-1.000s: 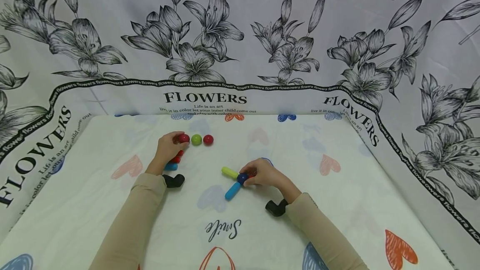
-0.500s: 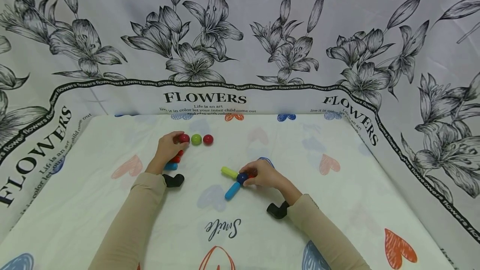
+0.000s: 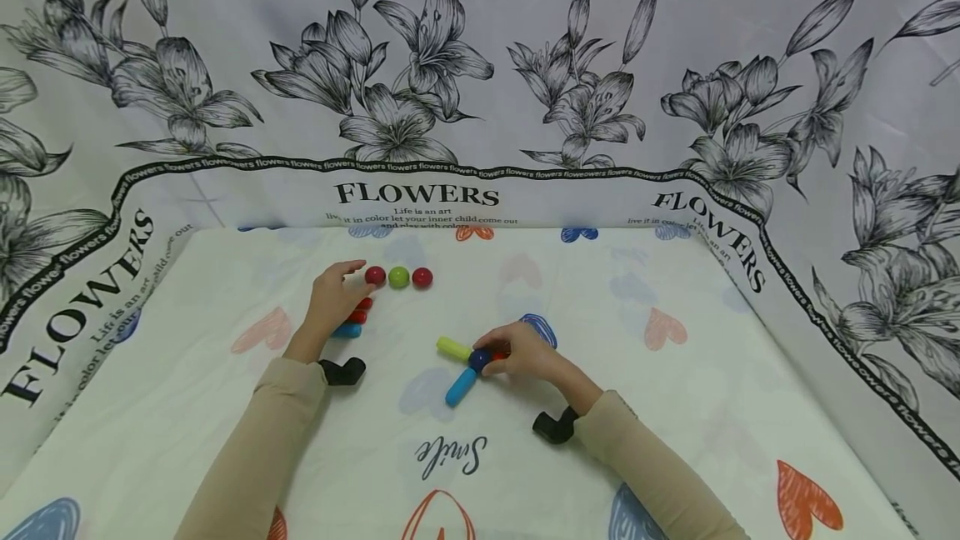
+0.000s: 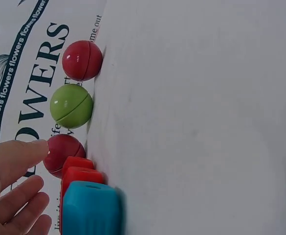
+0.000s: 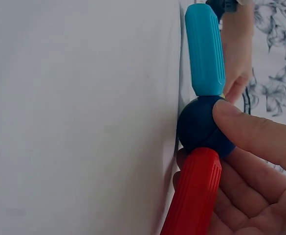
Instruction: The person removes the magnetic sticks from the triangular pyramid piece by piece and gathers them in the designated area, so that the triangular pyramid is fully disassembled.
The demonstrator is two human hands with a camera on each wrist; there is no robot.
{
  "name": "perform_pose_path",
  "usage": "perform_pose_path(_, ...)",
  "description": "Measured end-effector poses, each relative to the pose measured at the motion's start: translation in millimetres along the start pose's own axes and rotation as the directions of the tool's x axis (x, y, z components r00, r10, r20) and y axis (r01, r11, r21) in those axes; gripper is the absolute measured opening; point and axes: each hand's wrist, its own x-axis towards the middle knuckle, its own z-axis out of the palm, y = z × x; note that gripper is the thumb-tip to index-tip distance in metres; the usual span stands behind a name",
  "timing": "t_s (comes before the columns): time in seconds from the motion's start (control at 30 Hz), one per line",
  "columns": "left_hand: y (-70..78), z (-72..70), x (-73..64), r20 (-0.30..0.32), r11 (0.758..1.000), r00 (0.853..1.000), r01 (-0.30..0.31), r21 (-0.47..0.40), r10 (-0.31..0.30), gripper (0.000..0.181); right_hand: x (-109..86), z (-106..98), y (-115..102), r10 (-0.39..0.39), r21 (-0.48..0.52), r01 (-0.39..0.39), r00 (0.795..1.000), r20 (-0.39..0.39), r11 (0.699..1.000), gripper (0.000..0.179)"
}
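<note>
My right hand (image 3: 525,352) pinches a dark blue ball (image 5: 196,122) between thumb and fingers. Stuck to that ball are a light blue rod (image 5: 205,49), a red rod (image 5: 194,191) and a yellow-green rod (image 3: 453,347). At the far left of the table my left hand (image 3: 330,302) lies beside a red ball (image 3: 375,276), thumb and fingers spread apart. In the left wrist view the thumb tip is at the ball's edge; whether it touches I cannot tell. A green ball (image 3: 399,277) and another red ball (image 3: 422,277) continue the row.
Below the left hand lie two red rods (image 4: 81,175) and a blue rod (image 4: 91,210), side by side and partly hidden by the hand in the head view. A white cloth with printed hearts (image 3: 663,329) covers the table. A flower-printed curtain (image 3: 510,132) stands behind it.
My left hand has loosened from the nearest red ball and drawn slightly left, its fingers parting. The right hand and the joined rods have shifted a little toward me.
</note>
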Motion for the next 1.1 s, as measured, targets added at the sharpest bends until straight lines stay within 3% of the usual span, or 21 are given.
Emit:
perform_pose_path(0.17,4.7,-1.4,-11.0,-0.050,0.995,0.994,-0.098,0.013,0.099,0.047,1.9,3,-4,0.006,0.011,-0.007,1.000,0.023,1.000,0.033)
perform_pose_path(0.37,12.0,1.2,-25.0,-0.057,0.990,0.988,-0.144,0.006,0.144,0.047,3.6,6,-4,-0.010,-0.006,0.011,1.000,0.026,1.000,0.033)
perform_pose_path(0.67,19.4,10.1,-43.4,-0.125,0.955,0.949,-0.296,-0.025,0.291,0.043,5.0,7,-2,-0.021,0.005,0.021,0.999,0.029,1.000,0.032)
perform_pose_path(1.1,36.0,21.3,-63.2,-0.054,0.946,0.947,-0.320,-0.056,0.317,0.038,5.7,7,-2,0.004,0.007,-0.005,1.000,0.023,1.000,0.032)
